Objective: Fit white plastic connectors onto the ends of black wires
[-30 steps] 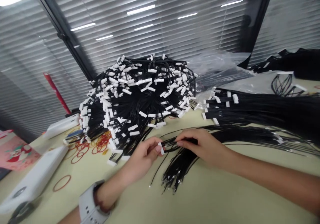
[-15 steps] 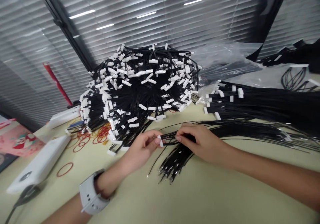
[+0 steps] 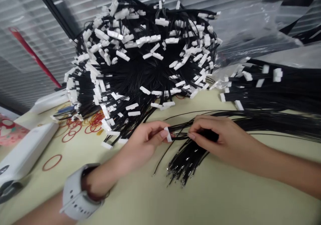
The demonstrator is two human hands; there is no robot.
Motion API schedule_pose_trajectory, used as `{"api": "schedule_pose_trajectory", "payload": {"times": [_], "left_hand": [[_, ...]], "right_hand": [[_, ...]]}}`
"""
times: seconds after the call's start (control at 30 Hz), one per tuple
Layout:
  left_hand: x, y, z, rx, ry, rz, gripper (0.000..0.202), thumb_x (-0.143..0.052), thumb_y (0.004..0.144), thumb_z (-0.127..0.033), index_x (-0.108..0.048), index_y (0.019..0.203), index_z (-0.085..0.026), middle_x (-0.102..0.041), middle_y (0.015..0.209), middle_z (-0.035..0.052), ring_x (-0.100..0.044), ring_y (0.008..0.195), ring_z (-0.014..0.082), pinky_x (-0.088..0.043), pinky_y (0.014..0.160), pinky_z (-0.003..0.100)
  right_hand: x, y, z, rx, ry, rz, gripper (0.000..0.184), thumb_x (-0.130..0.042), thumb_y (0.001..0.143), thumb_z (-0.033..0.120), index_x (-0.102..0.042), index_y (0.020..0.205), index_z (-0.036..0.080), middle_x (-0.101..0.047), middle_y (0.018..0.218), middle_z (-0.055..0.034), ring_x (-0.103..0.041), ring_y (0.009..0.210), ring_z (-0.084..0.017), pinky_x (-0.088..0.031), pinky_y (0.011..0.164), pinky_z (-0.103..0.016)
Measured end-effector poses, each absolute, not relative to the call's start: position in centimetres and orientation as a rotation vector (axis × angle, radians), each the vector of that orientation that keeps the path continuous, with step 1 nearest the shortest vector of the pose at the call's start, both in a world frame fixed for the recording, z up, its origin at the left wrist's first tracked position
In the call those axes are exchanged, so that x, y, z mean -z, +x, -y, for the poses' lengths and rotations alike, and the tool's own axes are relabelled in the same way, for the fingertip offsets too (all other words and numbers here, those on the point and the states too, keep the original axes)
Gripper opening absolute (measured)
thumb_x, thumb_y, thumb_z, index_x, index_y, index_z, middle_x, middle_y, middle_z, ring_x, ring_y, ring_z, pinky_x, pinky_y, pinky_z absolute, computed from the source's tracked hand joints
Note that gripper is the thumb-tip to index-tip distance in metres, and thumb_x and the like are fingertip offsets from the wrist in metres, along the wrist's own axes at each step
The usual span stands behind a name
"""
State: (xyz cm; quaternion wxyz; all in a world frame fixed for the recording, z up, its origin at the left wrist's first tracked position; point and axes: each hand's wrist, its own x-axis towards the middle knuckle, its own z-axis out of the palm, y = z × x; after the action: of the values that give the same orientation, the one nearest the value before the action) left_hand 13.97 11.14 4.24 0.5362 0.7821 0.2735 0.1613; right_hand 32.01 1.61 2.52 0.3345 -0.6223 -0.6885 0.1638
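Between thumb and fingers, my left hand [image 3: 150, 139] pinches a white connector housing [image 3: 168, 134] with black wires running into it from the right. My right hand [image 3: 215, 134] has its thumb and forefinger closed on a thin black wire [image 3: 186, 134] just right of the housing; the exact grip is partly hidden. Below the right hand, a bundle of loose black wires [image 3: 184, 163] fans out on the table, bare metal terminals at the ends. One stray wire [image 3: 157, 164] lies to the left of that bundle.
A big heap of black cables with white connectors [image 3: 150, 64] stands behind my hands. More connector cables [image 3: 271, 88] lie at right by clear plastic bags [image 3: 250, 27]. Rubber bands [image 3: 72, 129] and a white box-shaped device [image 3: 30, 151] are at left on the pale table [image 3: 130, 198].
The camera view has moved closer and lower, so the heap appears larger and higher. Both hands keep their pinches near the white connector housing, with little change between them.
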Motion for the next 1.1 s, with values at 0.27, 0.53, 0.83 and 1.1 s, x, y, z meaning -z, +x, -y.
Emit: {"api": "schedule_pose_trajectory", "payload": {"times": [0.27, 0.53, 0.83, 1.1], "left_hand": [[-4.23, 13.9, -11.07, -0.406, 1.935, -0.663, 0.014, -0.047, 0.085, -0.021, -0.059, 0.08, -0.015, -0.058, 0.068, -0.0009, -0.052, 0.066, 0.012, -0.04, 0.064, 0.024], [-4.28, 14.02, -10.94, -0.41, 1.948, -0.681, 0.014, -0.048, 0.084, -0.021, -0.06, 0.079, -0.016, -0.06, 0.068, -0.0003, -0.053, 0.066, 0.0122, -0.041, 0.062, 0.024], [-4.18, 14.07, -11.04, -0.453, 1.945, -0.671, 0.01, -0.052, 0.081, -0.021, -0.061, 0.082, -0.018, -0.06, 0.065, -0.0012, -0.052, 0.06, 0.0117, -0.039, 0.054, 0.023], [-4.27, 14.17, -10.83, -0.426, 1.955, -0.684, 0.011, -0.051, 0.081, -0.021, -0.061, 0.083, -0.017, -0.06, 0.065, -0.0009, -0.054, 0.063, 0.0129, -0.04, 0.059, 0.024]], "right_hand": [[-2.51, 32.15, -1.56, -0.347, -1.577, 1.818, 0.013, -0.051, 0.081, 0.021, -0.057, 0.069, 0.021, -0.057, 0.065, 0.0029, -0.05, 0.055, -0.008, -0.035, 0.049, -0.022], [-2.54, 32.27, -1.5, -0.385, -1.568, 1.826, 0.011, -0.052, 0.079, 0.02, -0.058, 0.069, 0.022, -0.059, 0.067, 0.0025, -0.051, 0.056, -0.009, -0.035, 0.047, -0.021], [-2.79, 32.18, -1.59, -0.454, -1.564, 1.794, 0.013, -0.052, 0.077, 0.017, -0.059, 0.068, 0.021, -0.06, 0.064, 0.0035, -0.052, 0.054, -0.008, -0.033, 0.044, -0.02], [-2.67, 32.12, -1.47, -0.429, -1.603, 1.81, 0.014, -0.051, 0.079, 0.022, -0.061, 0.07, 0.021, -0.06, 0.064, 0.0027, -0.052, 0.055, -0.009, -0.032, 0.044, -0.021]]}}
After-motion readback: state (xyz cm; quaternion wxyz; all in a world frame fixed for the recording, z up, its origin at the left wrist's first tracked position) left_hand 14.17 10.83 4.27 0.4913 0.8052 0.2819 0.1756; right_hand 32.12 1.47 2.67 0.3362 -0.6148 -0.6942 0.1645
